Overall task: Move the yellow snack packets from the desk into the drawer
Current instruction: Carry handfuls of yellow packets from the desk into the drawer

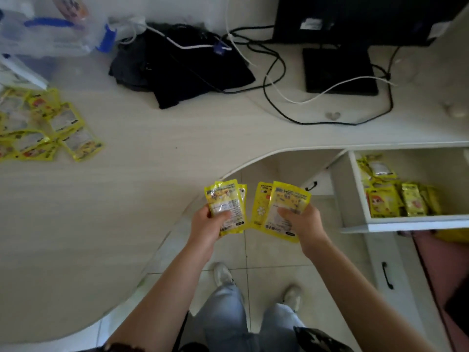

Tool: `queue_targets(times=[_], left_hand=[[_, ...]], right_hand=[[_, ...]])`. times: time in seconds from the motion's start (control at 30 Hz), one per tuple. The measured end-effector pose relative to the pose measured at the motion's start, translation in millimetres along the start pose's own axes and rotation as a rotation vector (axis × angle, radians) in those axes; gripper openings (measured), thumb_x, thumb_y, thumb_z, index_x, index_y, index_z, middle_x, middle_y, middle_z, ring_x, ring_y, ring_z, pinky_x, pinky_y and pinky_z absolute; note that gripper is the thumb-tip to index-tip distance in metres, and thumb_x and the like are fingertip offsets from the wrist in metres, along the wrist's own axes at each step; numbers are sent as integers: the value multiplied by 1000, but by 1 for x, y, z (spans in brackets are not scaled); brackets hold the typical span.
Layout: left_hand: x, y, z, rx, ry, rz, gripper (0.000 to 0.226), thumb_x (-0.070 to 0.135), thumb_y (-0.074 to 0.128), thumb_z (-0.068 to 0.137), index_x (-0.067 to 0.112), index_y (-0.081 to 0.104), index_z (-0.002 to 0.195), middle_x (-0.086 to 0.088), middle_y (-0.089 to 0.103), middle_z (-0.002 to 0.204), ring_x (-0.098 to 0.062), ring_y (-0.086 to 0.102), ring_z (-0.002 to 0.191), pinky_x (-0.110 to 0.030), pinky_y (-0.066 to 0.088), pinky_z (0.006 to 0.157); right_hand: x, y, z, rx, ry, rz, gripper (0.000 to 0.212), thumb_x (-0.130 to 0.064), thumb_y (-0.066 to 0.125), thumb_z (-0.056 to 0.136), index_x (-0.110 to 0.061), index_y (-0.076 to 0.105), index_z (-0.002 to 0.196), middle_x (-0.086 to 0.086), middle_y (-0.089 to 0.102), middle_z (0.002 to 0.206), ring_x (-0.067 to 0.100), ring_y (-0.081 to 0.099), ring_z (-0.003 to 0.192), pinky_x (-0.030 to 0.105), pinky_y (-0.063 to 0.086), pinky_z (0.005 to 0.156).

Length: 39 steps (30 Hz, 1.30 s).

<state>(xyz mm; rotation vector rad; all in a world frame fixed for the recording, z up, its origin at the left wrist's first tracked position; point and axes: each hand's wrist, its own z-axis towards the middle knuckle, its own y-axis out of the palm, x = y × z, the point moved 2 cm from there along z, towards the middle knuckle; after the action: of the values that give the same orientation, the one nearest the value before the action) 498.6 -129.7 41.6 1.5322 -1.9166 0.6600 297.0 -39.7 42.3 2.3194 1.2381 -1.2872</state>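
Observation:
My left hand (206, 228) grips a small stack of yellow snack packets (225, 199), thumb across the front. My right hand (304, 224) holds two more yellow packets (286, 201) fanned out. Both hands hover over the floor in front of the curved desk edge. Several yellow packets (50, 128) still lie in a loose pile at the left of the white desk (152, 148). At the right the white drawer (406, 222) stands pulled out, with several yellow packets (396, 199) inside, some upright along its front wall.
Black clothing (182, 64), black and white cables (276, 80) and a monitor base (340, 69) lie at the back of the desk. Clear plastic bags (45, 34) sit back left. A lower shut drawer with a black handle (387, 275) is under the pulled-out one.

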Motion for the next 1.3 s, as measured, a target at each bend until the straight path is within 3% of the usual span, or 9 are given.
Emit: queue_targets(times=[0.13, 0.23, 0.33, 0.47, 0.73, 0.83, 0.97, 1.13, 1.3], left_hand=[[-16, 55, -20, -46, 12, 61, 14, 7, 69, 82, 18, 67, 91, 3, 75, 83, -9, 71, 66, -24, 54, 58], [-34, 100, -40, -75, 24, 97, 15, 9, 69, 82, 17, 67, 95, -2, 75, 91, -18, 70, 76, -28, 51, 67], [-55, 145, -60, -81, 29, 106, 14, 10, 70, 82, 16, 67, 94, -1, 74, 90, -16, 69, 77, -25, 47, 62], [-83, 206, -79, -89, 0, 137, 11, 11, 70, 83, 19, 66, 89, 4, 74, 85, -8, 68, 68, -21, 46, 52], [-108, 304, -98, -135, 0, 153, 13, 8, 72, 80, 16, 68, 89, -3, 75, 90, -18, 71, 77, -25, 51, 60], [-105, 336, -91, -164, 2, 192, 15, 10, 73, 80, 16, 68, 92, -6, 75, 96, -25, 71, 89, -35, 53, 77], [-91, 380, -72, -188, 2, 230, 18, 16, 75, 79, 17, 68, 95, -3, 75, 97, -24, 71, 93, -32, 52, 76], [-70, 434, -41, -210, -3, 275, 18, 19, 75, 81, 17, 68, 97, -4, 74, 99, -26, 70, 95, -48, 55, 89], [-58, 481, -5, -203, -6, 355, 15, 24, 75, 81, 21, 66, 93, 3, 72, 95, -15, 67, 90, -32, 49, 76]], right_hand=[[21, -66, -3, 67, 11, 63, 18, -7, 75, 75, -23, 68, 79, -1, 73, 80, 15, 71, 72, 23, 53, 52], [37, -119, -5, 93, 6, 93, 17, -7, 75, 75, -21, 69, 82, 0, 73, 82, 18, 71, 76, 29, 56, 59], [54, -170, -6, 99, 32, 118, 19, -6, 74, 76, -18, 70, 91, 6, 74, 89, 23, 71, 80, 38, 60, 68], [72, -234, -3, 122, 58, 151, 22, -6, 74, 76, -15, 69, 96, 5, 73, 87, 22, 71, 79, 33, 58, 63], [89, -334, 12, 181, 73, 198, 21, -8, 74, 76, -15, 70, 95, 6, 74, 89, 22, 72, 79, 34, 59, 64], [84, -361, 24, 207, 75, 235, 19, -7, 74, 76, -15, 71, 93, 10, 74, 89, 22, 71, 75, 33, 58, 61], [61, -396, 54, 256, 40, 255, 19, -4, 72, 78, -13, 71, 94, 15, 72, 93, 28, 69, 81, 45, 58, 75], [26, -433, 107, 280, 18, 225, 16, -7, 72, 79, -15, 70, 93, 14, 72, 94, 29, 70, 85, 48, 58, 78], [7, -456, 169, 252, 76, 174, 19, -11, 74, 79, -15, 70, 97, 12, 73, 95, 29, 71, 85, 46, 59, 77]])
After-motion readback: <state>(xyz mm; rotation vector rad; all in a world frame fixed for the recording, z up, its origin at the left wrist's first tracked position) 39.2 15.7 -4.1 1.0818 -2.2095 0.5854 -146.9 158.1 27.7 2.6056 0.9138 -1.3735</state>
